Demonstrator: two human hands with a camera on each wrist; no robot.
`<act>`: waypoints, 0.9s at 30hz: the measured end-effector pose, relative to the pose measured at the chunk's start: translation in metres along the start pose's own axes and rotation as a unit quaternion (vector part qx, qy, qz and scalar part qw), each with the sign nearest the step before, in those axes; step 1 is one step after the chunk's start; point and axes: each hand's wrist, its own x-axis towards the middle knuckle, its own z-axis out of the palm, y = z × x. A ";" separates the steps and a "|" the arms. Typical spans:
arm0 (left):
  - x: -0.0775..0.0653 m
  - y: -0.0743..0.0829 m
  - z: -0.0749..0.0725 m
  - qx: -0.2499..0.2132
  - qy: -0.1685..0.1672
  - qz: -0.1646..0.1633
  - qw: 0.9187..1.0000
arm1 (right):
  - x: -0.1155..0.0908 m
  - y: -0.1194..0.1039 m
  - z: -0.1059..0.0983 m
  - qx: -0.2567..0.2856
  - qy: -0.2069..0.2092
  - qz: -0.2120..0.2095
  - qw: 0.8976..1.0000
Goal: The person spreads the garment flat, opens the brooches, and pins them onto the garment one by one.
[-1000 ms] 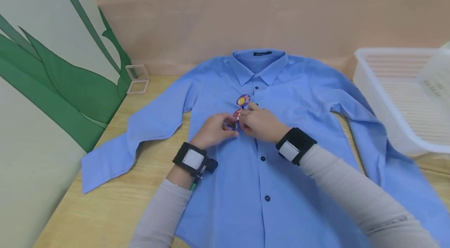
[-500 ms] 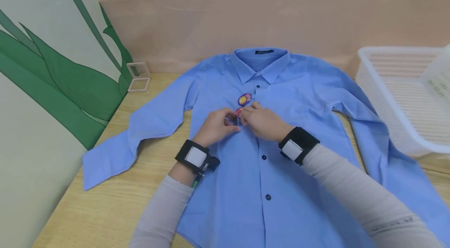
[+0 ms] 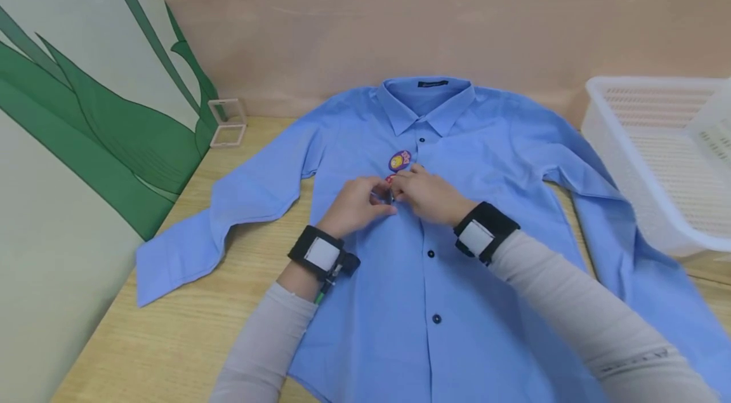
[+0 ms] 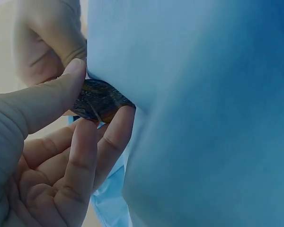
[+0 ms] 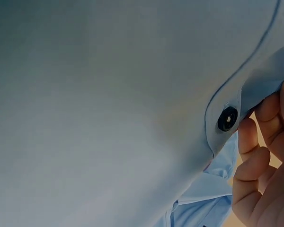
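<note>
A blue button-up shirt (image 3: 382, 276) lies spread out, collar away from me. My left hand (image 3: 356, 203) pinches a red pin badge (image 3: 391, 179) at the chest, left of the button row. In the left wrist view the dark back of the badge (image 4: 98, 99) shows between thumb and fingertips, against a fold of cloth. From the other side my right hand (image 3: 432, 197) meets it, and in the right wrist view its fingers (image 5: 251, 172) pinch the shirt cloth near a black button (image 5: 227, 118). Just above, a purple badge (image 3: 400, 160) with a yellow figure sits on the shirt.
A white plastic basket (image 3: 645, 162) stands at the right, beside the shirt's sleeve. On the wooden table (image 3: 183, 339), at the back left, is a small pink hinged frame (image 3: 228, 135). A wall with a flower picture (image 3: 108, 111) borders the left side.
Both hands stay together at the red badge, with small finger shifts; less of the badge shows now. The whole scene has slid slightly right and up in the head view.
</note>
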 end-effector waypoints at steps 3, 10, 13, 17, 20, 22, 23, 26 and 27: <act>0.000 -0.001 0.000 -0.003 -0.003 -0.003 1.000 | 0.001 0.001 0.000 0.015 -0.004 -0.013 1.000; 0.000 -0.004 0.001 -0.014 -0.013 -0.009 1.000 | 0.004 0.003 -0.001 0.071 -0.026 -0.003 0.997; 0.001 -0.005 0.001 -0.020 -0.016 -0.017 1.000 | 0.006 0.006 0.000 0.087 -0.036 0.000 0.996; 0.001 -0.005 0.000 -0.025 -0.019 -0.025 0.999 | 0.011 0.011 0.001 0.124 -0.045 -0.018 0.991; 0.002 -0.006 -0.001 -0.025 -0.020 -0.023 0.999 | 0.014 0.013 0.000 0.161 -0.049 -0.032 0.985; 0.003 -0.006 -0.001 -0.021 -0.021 -0.022 0.999 | 0.016 0.015 0.000 0.178 -0.051 -0.035 0.982; 0.003 -0.006 -0.001 -0.020 -0.021 -0.022 0.999 | 0.016 0.015 0.000 0.184 -0.052 -0.036 0.981; 0.005 -0.007 -0.001 -0.017 -0.020 -0.023 0.999 | 0.017 0.017 0.000 0.196 -0.055 -0.037 0.978; 0.005 -0.007 -0.001 -0.017 -0.020 -0.024 0.999 | 0.018 0.018 0.001 0.198 -0.056 -0.038 0.978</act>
